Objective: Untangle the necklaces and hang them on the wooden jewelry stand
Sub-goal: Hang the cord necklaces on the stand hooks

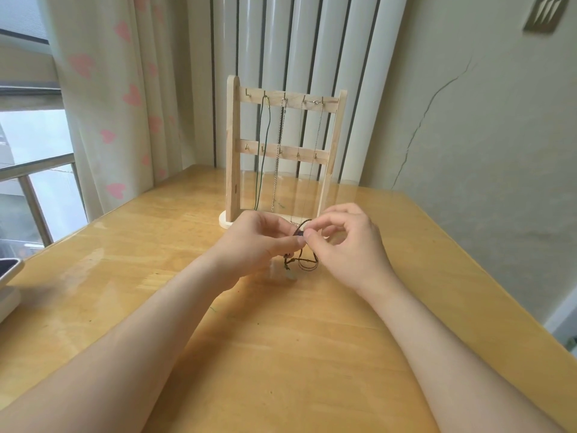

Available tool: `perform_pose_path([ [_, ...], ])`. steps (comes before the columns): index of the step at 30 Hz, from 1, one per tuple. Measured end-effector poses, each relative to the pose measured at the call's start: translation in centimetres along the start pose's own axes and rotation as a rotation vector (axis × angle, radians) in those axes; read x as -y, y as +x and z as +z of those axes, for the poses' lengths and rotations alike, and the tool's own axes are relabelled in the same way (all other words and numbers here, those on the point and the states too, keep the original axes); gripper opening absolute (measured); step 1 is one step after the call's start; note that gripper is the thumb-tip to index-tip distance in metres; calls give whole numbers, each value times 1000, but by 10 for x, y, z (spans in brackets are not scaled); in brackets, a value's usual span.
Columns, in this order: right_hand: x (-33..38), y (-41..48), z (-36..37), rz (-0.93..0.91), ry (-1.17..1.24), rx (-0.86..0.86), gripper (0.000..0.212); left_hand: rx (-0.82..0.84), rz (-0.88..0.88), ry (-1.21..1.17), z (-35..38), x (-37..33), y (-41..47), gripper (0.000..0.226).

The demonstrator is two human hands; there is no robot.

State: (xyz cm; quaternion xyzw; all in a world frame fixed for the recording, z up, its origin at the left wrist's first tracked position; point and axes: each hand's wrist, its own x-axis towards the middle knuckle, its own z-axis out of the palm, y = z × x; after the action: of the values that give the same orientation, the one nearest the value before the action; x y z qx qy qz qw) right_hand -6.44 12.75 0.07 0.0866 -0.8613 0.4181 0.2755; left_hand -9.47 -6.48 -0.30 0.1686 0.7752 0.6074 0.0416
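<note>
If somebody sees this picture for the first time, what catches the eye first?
The left hand and right hand meet over the wooden table, pinching a tangled dark cord necklace. Just behind stands the wooden jewelry stand, green cord and silver chains hanging from its top hooks.

The glossy wooden table (281,354) carries the wooden jewelry stand (232,151), upright on its pale base near the far edge. Just before it, loops of a dark cord necklace (307,264) hang low over the tabletop; whether they touch it is unclear. A white-and-grey object (7,295) sits at the left edge, cut off.
</note>
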Motion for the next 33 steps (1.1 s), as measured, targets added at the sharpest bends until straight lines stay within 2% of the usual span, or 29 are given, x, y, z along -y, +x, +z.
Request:
perform_pose_path([
  [5,-7,0,0,-41,-113,82,7,1,8,76,1,4,2,11],
  [11,-9,2,4,-8,-61,174,10,-19,13,121,1,2,2,18],
  [16,-10,1,-1,141,116,298,10,5,-29,83,0,0,1,16],
  [21,-7,1,-7,179,211,388,14,79,53,257,2,-6,-5,13],
  [24,-4,2,-10,179,227,363,17,84,9,228,6,-11,-8,12],
  [27,-2,3,-7,180,264,247,18,56,-90,90,9,-14,-7,9],
  [30,1,3,-5,208,303,158,22,-67,-194,-23,7,-14,-4,12],
  [33,1,2,0,187,356,139,21,-171,-230,-8,5,-12,-6,17],
])
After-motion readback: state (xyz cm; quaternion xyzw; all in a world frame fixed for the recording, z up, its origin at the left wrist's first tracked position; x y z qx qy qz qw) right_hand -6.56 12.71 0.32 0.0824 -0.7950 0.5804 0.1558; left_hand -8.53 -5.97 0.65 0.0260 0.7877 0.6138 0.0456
